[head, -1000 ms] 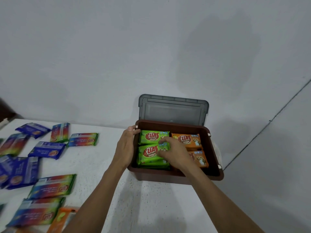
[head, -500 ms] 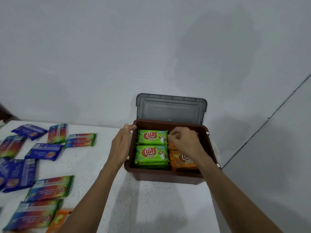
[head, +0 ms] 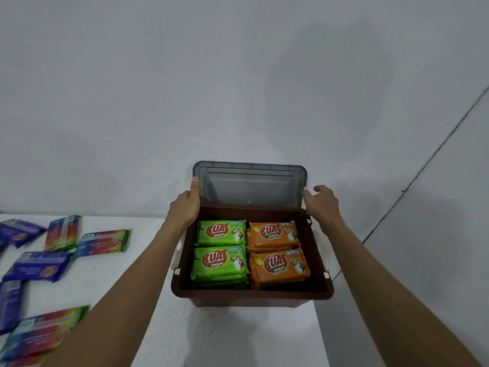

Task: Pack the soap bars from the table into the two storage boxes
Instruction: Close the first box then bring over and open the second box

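Currently the brown storage box sits on the white counter near its right edge, its grey translucent lid standing upright; inside are two stacks of green soap bars on the left, touching two stacks of orange soap bars on the right, all "KUAT" labels up. The left hand holds the lid's left edge, thumb on the front; the right hand touches the right edge, fingers loosely spread. Blue and rainbow-wrapped bars lie scattered well left of the box.
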